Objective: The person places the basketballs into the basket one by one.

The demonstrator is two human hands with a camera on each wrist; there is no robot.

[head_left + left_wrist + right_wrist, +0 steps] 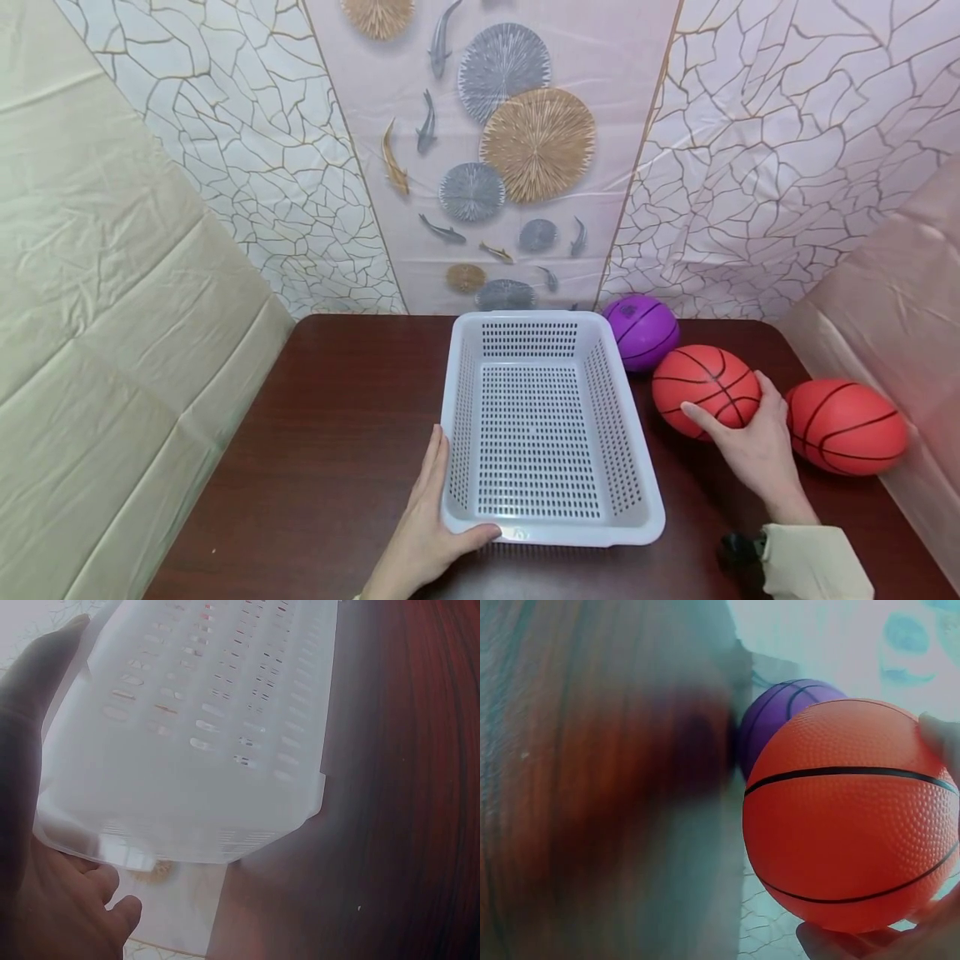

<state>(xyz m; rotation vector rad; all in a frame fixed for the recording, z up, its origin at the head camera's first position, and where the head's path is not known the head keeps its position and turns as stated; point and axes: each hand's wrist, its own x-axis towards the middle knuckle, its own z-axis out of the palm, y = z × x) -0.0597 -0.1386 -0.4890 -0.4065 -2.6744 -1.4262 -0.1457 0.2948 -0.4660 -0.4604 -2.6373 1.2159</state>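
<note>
- Basket [577, 535], pale, its near-left corner held by the left hand [422, 533], fingers close together, thumb over the edge; best kept steady.
- Right hand [761, 450] curls round a red ball [705, 383] right of the basket, thumb wide of fingers; a light grip should do.
- Second red ball [847, 427] alongside; purple ball [639, 332] beyond.
- Dark table [337, 417], patterned wall [555, 258] behind.

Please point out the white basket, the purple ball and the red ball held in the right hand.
White basket [536, 440]: head view, on its perforated floor.
Purple ball [640, 332]: head view, middle of its visible side.
Held red ball [847, 832]: right wrist view, between two black lines.
</note>
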